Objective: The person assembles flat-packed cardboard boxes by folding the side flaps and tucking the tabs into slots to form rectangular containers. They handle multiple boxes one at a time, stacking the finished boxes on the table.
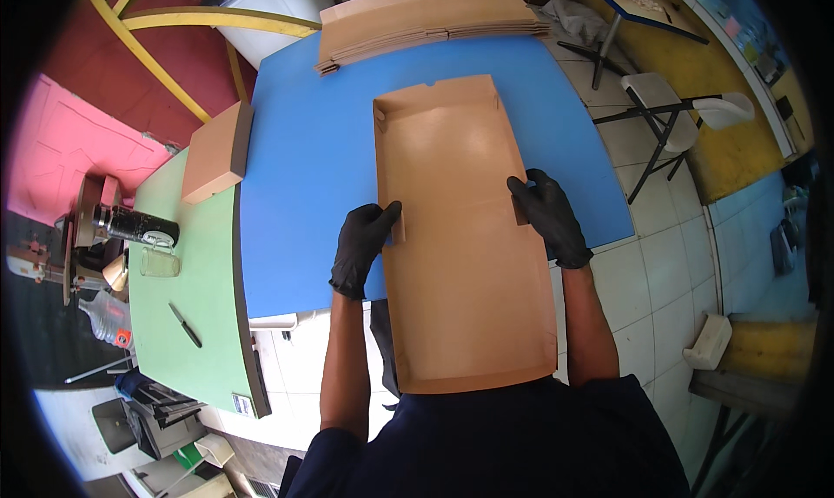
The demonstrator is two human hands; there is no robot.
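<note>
A long brown cardboard box (465,281), opened out with low side walls, lies between my hands. Its far half is over the blue table (300,168) and its near end reaches my torso. My left hand (363,244), in a black glove, grips the left wall near the middle, thumb on the inside beside a small flap. On the opposite wall my right hand (552,220), gloved alike, holds the edge, with its thumb inside by another flap. The fingers under the walls are partly hidden. Nothing lies inside the box.
Flat cardboard sheets (430,20) are stacked at the table's far edge. On the green table (195,272) to the left are a closed brown box (217,155), a black bottle (139,226), a glass mug (160,260) and a knife (185,326). A folding chair (665,107) stands right.
</note>
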